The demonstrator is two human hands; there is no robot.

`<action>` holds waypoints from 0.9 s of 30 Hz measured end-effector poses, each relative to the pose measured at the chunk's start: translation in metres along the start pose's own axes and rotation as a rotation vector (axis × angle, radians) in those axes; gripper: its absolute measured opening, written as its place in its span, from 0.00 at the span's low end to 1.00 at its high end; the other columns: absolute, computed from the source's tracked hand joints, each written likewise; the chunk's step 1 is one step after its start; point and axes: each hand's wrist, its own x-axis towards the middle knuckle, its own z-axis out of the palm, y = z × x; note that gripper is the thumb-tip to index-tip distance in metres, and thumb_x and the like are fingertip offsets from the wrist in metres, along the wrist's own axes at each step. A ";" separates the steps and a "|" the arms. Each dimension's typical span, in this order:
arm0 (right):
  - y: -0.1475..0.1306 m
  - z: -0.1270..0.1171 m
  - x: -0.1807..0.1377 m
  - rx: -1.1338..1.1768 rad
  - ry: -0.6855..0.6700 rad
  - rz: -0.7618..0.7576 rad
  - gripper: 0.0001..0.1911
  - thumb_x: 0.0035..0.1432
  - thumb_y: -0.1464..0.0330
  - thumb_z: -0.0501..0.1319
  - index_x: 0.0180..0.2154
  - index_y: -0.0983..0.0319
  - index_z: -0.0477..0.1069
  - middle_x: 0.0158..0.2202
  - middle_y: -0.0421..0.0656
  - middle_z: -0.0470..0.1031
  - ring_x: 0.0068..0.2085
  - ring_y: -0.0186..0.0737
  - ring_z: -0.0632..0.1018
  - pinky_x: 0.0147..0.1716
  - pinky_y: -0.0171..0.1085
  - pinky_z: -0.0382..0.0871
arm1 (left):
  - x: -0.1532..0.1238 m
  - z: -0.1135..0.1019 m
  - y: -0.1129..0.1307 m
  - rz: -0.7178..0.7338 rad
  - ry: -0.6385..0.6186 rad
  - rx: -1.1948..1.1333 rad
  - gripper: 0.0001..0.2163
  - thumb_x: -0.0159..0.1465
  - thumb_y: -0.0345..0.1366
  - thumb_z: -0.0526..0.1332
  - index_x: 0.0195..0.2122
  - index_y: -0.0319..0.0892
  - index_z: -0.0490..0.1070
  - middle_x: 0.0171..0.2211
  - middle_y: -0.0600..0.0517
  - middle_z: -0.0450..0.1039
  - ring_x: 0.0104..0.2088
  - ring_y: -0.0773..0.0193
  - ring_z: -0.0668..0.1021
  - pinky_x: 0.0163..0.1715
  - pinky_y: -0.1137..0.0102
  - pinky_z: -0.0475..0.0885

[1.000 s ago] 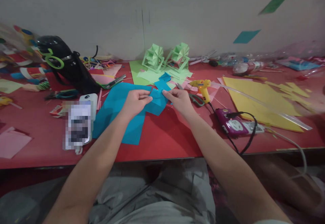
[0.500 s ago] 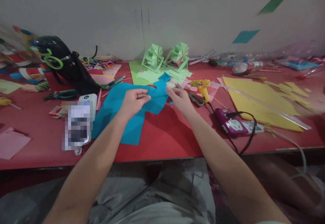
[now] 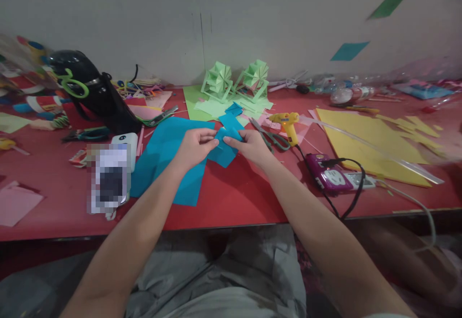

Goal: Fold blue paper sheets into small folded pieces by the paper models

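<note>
Over the red table (image 3: 234,197), my left hand (image 3: 195,146) and my right hand (image 3: 249,146) both pinch a small blue paper piece (image 3: 223,152). Their fingertips almost meet at its upper edge. A larger blue paper sheet (image 3: 169,164) lies flat under and left of my left hand. More blue scraps (image 3: 233,116) sit just beyond the hands, in front of two light green folded paper models (image 3: 236,81) on green paper by the wall.
Scissors (image 3: 269,137), a yellow glue gun (image 3: 288,124) and a purple device with a black cable (image 3: 332,178) lie right of my hands. Yellow paper (image 3: 371,140) and a clear ruler (image 3: 378,152) are further right. A black helmet (image 3: 90,87), a phone (image 3: 110,176) and craft clutter fill the left.
My right hand came back left toward my left hand, and the small blue piece was drawn together and folded between both hands. The big blue sheet stayed put.
</note>
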 end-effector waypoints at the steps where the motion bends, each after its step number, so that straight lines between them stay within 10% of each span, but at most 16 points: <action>1: 0.000 0.000 0.000 -0.002 -0.006 -0.008 0.27 0.48 0.47 0.69 0.21 0.61 0.65 0.20 0.37 0.63 0.24 0.31 0.62 0.23 0.35 0.54 | 0.000 0.000 -0.001 0.009 -0.005 -0.001 0.15 0.54 0.37 0.69 0.42 0.39 0.79 0.42 0.45 0.83 0.44 0.51 0.83 0.43 0.62 0.79; 18: -0.010 -0.001 -0.002 0.036 0.008 -0.038 0.30 0.50 0.43 0.66 0.19 0.61 0.62 0.20 0.37 0.60 0.25 0.31 0.60 0.25 0.36 0.54 | 0.001 -0.005 0.000 0.028 0.117 0.015 0.19 0.50 0.43 0.74 0.41 0.40 0.80 0.41 0.45 0.82 0.44 0.51 0.82 0.43 0.63 0.79; 27: -0.006 -0.003 -0.001 -0.005 -0.001 -0.102 0.29 0.50 0.44 0.66 0.20 0.61 0.65 0.20 0.37 0.61 0.24 0.31 0.61 0.26 0.36 0.55 | -0.001 -0.002 0.000 0.045 -0.065 -0.100 0.18 0.53 0.45 0.72 0.41 0.39 0.78 0.40 0.45 0.82 0.43 0.53 0.82 0.42 0.63 0.78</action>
